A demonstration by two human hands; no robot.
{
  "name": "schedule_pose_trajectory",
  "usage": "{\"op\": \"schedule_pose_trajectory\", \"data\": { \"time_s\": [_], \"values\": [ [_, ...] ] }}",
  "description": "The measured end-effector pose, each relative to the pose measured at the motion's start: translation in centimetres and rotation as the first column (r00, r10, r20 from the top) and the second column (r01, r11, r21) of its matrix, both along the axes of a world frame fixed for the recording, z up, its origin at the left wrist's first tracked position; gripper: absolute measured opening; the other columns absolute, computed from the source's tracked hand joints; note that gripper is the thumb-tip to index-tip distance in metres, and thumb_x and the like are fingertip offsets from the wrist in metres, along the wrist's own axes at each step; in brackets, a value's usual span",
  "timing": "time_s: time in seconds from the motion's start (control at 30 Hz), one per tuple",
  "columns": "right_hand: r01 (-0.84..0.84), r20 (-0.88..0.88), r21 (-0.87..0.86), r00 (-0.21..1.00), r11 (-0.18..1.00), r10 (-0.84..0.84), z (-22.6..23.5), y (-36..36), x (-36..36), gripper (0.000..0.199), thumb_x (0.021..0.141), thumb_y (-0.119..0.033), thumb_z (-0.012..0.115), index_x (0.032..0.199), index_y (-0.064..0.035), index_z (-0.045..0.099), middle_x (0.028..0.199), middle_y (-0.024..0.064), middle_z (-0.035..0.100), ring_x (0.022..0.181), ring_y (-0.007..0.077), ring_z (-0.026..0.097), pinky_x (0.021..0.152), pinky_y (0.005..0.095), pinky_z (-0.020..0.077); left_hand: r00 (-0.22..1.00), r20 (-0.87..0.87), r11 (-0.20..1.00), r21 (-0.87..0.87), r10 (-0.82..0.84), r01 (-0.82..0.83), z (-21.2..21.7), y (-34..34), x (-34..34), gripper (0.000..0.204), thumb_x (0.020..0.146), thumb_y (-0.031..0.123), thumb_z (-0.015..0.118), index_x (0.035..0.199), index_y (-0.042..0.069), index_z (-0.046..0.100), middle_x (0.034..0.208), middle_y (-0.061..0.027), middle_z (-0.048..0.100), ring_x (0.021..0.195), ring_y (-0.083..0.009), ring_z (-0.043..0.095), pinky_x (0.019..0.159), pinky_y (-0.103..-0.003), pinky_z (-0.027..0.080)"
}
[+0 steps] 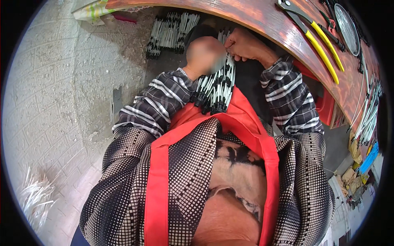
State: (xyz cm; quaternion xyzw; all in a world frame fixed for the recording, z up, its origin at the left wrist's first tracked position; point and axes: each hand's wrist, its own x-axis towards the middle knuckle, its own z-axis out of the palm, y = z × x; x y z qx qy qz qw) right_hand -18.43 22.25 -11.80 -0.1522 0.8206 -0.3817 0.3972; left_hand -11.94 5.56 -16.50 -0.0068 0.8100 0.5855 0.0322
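A bundle of thin white rods or wires with black ends (215,88) lies on the red apron (242,108) over my lap. My left hand (205,55) is at the far part of this bundle, but its fingers are blurred out. Just right of it, my right hand (248,46) has its fingers curled in a pinch at the bundle's upper end. What it pinches is too small to make out. Beyond my left hand, more groups of the same white and black pieces (174,30) lie on a dark surface.
A reddish-brown wooden table (262,20) curves across the far right side. On it are yellow-handled cutters (318,43), a round silver disc (347,29) and more white pieces (369,110). Under its edge stands a red container (326,106). White strands (37,197) lie on the left floor.
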Motion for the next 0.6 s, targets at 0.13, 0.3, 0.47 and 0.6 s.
{"op": "schedule_pose_trajectory", "data": {
  "time_s": [0.13, 0.3, 0.47, 0.6],
  "values": [
    [-0.107, -0.09, 0.135, 0.989, 0.985, 0.12, 0.0, -0.7, -0.5, 0.018, 0.076, -0.007, 0.05, 0.073, 0.0027, 0.065, 0.051, 0.008, 0.057, 0.039, 0.0142, 0.051, 0.035, 0.0282, 0.0392, 0.997, -0.062, 0.996, -0.074, -0.052, 0.048, 0.6, -0.3, -0.1, 0.009, 0.069, 0.011, 0.069, 0.071, 0.002, 0.068, 0.069, -0.0102, 0.065, 0.063, -0.0197, 0.063, 0.06, -0.03, 0.049],
    [-0.099, -0.155, 0.186, 0.98, 0.978, 0.129, 0.3, -1.3, -0.5, 0.019, 0.073, -0.005, 0.048, 0.064, 0.0044, 0.062, 0.049, 0.0114, 0.055, 0.036, 0.0174, 0.05, 0.035, 0.0315, 0.0395, 0.96, -0.111, 0.934, -0.284, -0.256, 0.216, 3.2, -1.7, -0.1, 0.012, 0.069, 0.013, 0.067, 0.069, 0.001, 0.066, 0.069, -0.0104, 0.064, 0.066, -0.0239, 0.063, 0.063, -0.032, 0.049],
    [-0.24, -0.343, 0.415, 0.852, 0.878, 0.395, -1.4, -1.5, -0.8, 0.017, 0.07, -0.004, 0.051, 0.067, 0.0056, 0.064, 0.061, 0.0208, 0.061, 0.051, 0.0289, 0.061, 0.046, 0.0406, 0.0479, 0.924, 0.09, 0.914, -0.138, -0.372, 0.382, 4.0, -2.6, 0.0, 0.012, 0.07, 0.012, 0.066, 0.07, 0.001, 0.064, 0.068, -0.0102, 0.064, 0.064, -0.0229, 0.061, 0.063, -0.032, 0.048],
    [-0.136, -0.517, 0.433, 0.773, 0.891, 0.369, -0.4, -2.1, -0.4, 0.018, 0.068, -0.004, 0.054, 0.075, 0.0061, 0.067, 0.074, 0.026, 0.064, 0.067, 0.036, 0.065, 0.059, 0.0449, 0.0517, 0.867, 0.175, 0.862, -0.133, -0.466, 0.49, 5.0, -2.9, -0.8, 0.011, 0.07, 0.011, 0.066, 0.071, 0.001, 0.064, 0.066, -0.0095, 0.062, 0.064, -0.0178, 0.06, 0.063, -0.031, 0.047]
  ]
}}
